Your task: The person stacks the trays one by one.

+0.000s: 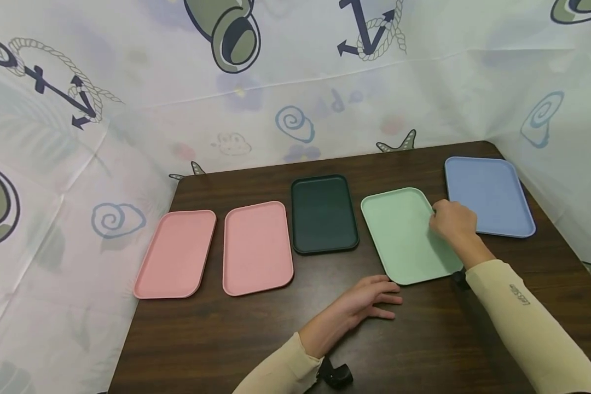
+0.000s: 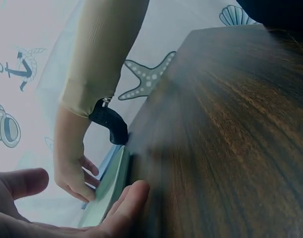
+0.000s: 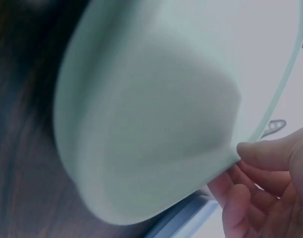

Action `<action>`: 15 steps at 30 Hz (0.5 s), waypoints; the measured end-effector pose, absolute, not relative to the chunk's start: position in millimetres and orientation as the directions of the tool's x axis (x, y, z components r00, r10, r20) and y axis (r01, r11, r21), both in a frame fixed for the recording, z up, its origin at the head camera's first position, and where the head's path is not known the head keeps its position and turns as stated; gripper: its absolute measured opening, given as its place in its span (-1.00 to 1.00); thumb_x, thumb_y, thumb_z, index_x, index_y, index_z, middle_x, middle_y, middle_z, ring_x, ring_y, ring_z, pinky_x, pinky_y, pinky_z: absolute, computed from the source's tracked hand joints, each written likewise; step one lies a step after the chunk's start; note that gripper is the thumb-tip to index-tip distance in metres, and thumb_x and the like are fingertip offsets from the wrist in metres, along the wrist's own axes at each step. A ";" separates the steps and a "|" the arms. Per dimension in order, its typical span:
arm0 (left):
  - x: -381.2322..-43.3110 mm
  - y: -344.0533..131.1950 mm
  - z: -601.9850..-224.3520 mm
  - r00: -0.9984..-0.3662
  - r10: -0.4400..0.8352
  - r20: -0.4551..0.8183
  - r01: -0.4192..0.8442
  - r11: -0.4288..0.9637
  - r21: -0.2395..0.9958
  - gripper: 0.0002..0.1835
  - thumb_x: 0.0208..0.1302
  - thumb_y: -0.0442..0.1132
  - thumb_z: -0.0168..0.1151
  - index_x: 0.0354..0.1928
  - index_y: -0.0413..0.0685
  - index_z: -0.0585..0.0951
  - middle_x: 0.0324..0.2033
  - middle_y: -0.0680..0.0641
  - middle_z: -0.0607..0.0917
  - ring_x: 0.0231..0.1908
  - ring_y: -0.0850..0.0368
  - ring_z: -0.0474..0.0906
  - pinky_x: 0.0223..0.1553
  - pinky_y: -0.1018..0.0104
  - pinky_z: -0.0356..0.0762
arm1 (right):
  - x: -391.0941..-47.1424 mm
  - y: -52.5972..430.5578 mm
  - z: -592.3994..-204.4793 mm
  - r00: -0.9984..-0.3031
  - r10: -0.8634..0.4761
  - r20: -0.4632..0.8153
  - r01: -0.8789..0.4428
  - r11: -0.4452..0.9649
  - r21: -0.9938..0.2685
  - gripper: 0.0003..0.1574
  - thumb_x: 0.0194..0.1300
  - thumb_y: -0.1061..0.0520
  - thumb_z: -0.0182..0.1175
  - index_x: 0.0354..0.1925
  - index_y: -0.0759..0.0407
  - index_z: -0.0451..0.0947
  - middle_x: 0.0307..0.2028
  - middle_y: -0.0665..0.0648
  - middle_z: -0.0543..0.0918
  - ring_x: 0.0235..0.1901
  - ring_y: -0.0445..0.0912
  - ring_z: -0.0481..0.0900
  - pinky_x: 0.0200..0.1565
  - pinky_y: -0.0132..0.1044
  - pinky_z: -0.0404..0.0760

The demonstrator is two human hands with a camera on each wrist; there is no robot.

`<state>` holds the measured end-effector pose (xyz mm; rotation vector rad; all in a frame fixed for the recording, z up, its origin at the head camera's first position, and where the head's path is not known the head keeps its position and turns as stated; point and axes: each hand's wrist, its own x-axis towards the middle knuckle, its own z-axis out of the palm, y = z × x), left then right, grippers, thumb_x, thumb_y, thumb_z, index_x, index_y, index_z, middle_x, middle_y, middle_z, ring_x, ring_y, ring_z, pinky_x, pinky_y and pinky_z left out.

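Note:
A light green tray [image 1: 404, 235] lies right of the middle of the table. At its right rim is my right hand [image 1: 454, 221]; in the right wrist view its thumb [image 3: 263, 154] bears on the inner side of the rim while the fingers curl behind it, pinching the tray. My left hand [image 1: 361, 303] hovers at the tray's front left corner with fingers extended and spread, its fingertips overlapping the corner in the head view. Nothing sits in the left hand's grasp.
Right of the green tray lies a blue tray [image 1: 490, 197], partly behind the right hand. To the left are a dark green tray [image 1: 325, 213] and two pink trays, one nearer [image 1: 257, 249] and one farther left [image 1: 177, 254]. Patterned cloth [image 1: 256, 126] surrounds the brown table [image 1: 216, 339].

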<state>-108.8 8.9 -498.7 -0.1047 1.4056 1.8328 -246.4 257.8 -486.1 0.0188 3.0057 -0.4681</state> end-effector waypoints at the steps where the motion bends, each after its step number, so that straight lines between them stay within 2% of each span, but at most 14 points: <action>1: -109.0 9.9 -499.6 -0.683 0.529 -0.504 -0.623 -0.062 0.780 -0.31 0.37 -0.17 0.11 0.41 -0.32 0.11 0.17 -0.22 0.48 0.11 -0.12 0.51 -0.02 -0.05 0.53 | -246.7 258.6 -486.4 -0.995 -0.004 -0.099 0.027 0.952 -0.305 -0.66 0.25 0.25 -0.04 -0.13 0.31 0.61 -0.44 0.35 0.62 -0.54 0.14 0.48 -0.60 -0.06 0.39; 5: -106.9 12.6 -502.3 -0.740 0.471 -0.480 -0.575 -0.074 0.815 -0.29 0.35 -0.17 0.12 0.42 -0.31 0.10 0.14 -0.23 0.51 0.05 -0.12 0.56 -0.07 -0.04 0.56 | -248.2 260.8 -487.5 -0.995 -0.007 -0.104 0.026 0.950 -0.311 -0.71 0.17 0.31 -0.04 -0.24 0.27 0.61 -0.51 0.27 0.59 -0.56 0.10 0.42 -0.60 -0.10 0.35; 8: -107.2 13.3 -504.0 -0.759 0.446 -0.474 -0.557 -0.069 0.827 -0.26 0.33 -0.17 0.14 0.44 -0.28 0.07 0.12 -0.22 0.53 0.01 -0.10 0.58 -0.11 0.00 0.58 | -249.6 261.8 -488.3 -0.994 -0.001 -0.112 0.034 0.949 -0.313 -0.72 0.15 0.31 -0.03 -0.24 0.25 0.60 -0.49 0.26 0.58 -0.54 0.10 0.41 -0.58 -0.08 0.36; 11: -108.9 12.3 -505.7 -0.758 0.447 -0.476 -0.551 -0.049 0.833 -0.28 0.34 -0.18 0.14 0.43 -0.27 0.11 0.09 -0.21 0.55 -0.01 -0.08 0.60 -0.15 0.05 0.60 | -249.1 262.4 -487.9 -0.992 0.000 -0.128 0.040 0.949 -0.314 -0.66 0.15 0.29 -0.01 -0.14 0.27 0.61 -0.39 0.32 0.62 -0.50 0.12 0.46 -0.55 -0.06 0.38; 15: -106.6 7.1 -508.6 -0.783 0.430 -0.449 -0.514 -0.042 0.857 -0.33 0.33 -0.21 0.14 0.39 -0.28 0.17 0.02 -0.21 0.56 -0.08 -0.06 0.62 -0.20 0.11 0.62 | -242.6 265.4 -482.5 -0.983 -0.023 -0.184 0.045 0.935 -0.353 -0.51 0.17 0.26 -0.02 0.06 0.36 0.53 -0.14 0.42 0.61 -0.44 0.12 0.52 -0.56 -0.12 0.44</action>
